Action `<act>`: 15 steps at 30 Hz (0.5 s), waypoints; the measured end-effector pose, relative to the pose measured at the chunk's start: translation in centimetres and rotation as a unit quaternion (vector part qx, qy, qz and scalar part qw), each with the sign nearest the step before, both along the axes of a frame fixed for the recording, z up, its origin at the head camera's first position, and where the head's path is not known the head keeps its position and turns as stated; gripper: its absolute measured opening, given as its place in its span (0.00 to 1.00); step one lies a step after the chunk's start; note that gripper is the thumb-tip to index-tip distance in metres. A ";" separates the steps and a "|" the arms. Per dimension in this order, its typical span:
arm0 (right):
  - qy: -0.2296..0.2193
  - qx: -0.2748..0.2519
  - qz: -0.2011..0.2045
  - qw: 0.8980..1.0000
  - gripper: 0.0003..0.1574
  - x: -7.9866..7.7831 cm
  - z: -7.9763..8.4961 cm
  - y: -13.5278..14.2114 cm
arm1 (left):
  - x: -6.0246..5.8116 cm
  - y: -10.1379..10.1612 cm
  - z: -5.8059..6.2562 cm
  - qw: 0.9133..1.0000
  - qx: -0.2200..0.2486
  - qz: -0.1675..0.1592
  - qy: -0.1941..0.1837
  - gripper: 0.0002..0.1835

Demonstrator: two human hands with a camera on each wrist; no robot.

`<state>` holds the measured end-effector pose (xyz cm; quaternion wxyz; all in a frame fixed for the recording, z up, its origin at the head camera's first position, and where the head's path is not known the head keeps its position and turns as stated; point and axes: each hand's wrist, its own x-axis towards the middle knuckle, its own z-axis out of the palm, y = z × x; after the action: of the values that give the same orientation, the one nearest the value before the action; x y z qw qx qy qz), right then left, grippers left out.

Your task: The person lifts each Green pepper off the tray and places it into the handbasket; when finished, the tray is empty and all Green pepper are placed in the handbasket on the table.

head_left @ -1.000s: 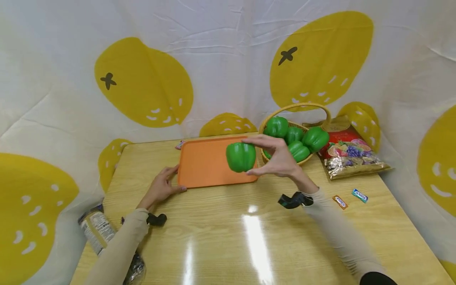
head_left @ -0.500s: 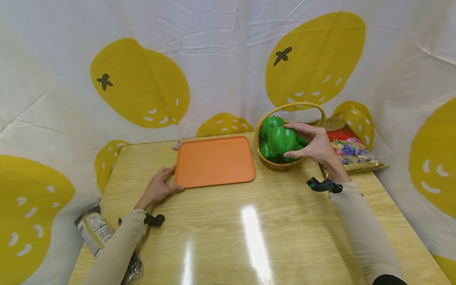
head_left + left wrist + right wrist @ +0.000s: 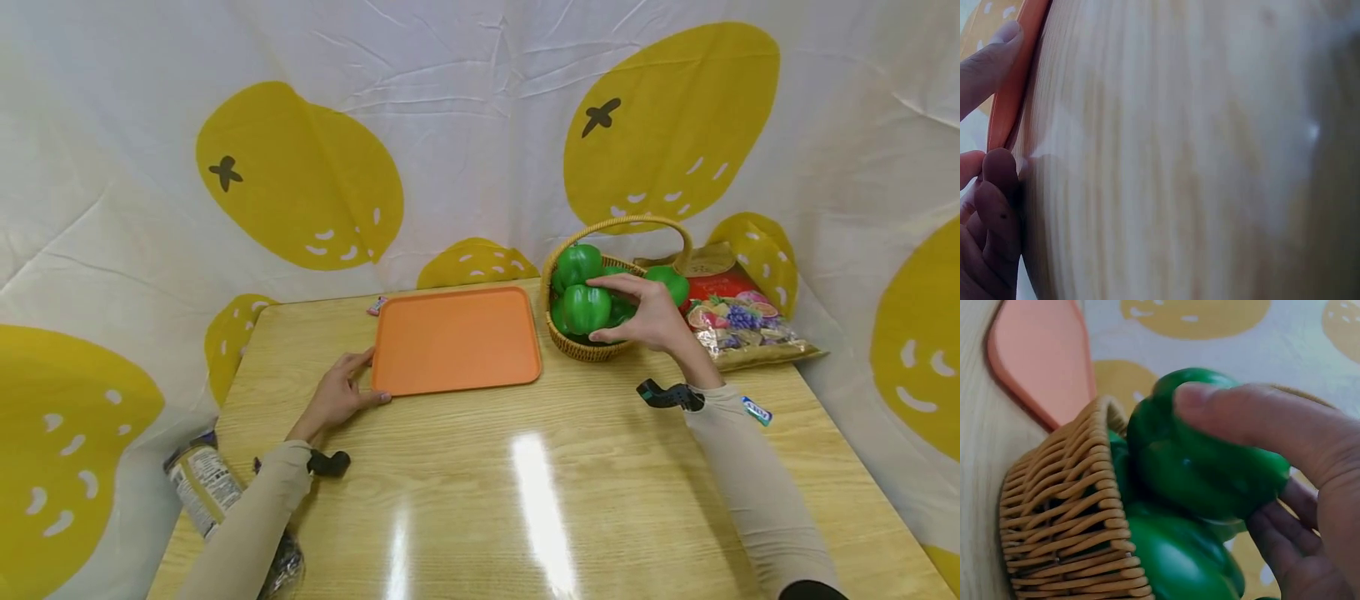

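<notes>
In the head view my right hand (image 3: 651,315) grips a green bell pepper (image 3: 587,309) inside the rim of a wicker basket (image 3: 588,350). The right wrist view shows the thumb across the held pepper (image 3: 1191,469) and fingers at its far side, with another green pepper (image 3: 1175,556) just below. Several more green peppers (image 3: 579,264) fill the basket. My left hand (image 3: 337,398) holds the left front corner of an orange tray (image 3: 457,342), which bears nothing. Seen from the left wrist, thumb and fingers are at the tray's rim (image 3: 1013,94).
A gold and red candy bag (image 3: 738,321) lies right of the basket. One small wrapped candy (image 3: 757,411) is by my right sleeve, another (image 3: 377,307) behind the tray's left corner. A labelled canister (image 3: 202,483) lies by my left forearm. A lemon-print cloth hangs behind the table.
My right hand has carried the bell pepper from over the tray rightward and down into the basket. The left hand stays at the tray's corner.
</notes>
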<state>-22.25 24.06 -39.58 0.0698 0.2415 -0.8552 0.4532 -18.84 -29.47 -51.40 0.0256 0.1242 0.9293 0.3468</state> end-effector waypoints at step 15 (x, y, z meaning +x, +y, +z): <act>-0.002 -0.003 0.039 0.999 0.51 0.4 -0.9 0.2 | 0.2 0.2 0.2 1.000 0.008 -0.001 -0.010 0.53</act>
<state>-21.85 24.28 -40.45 0.0515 0.2736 -0.8439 0.4585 -18.65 -29.27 -51.22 0.0348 0.1221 0.9262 0.3551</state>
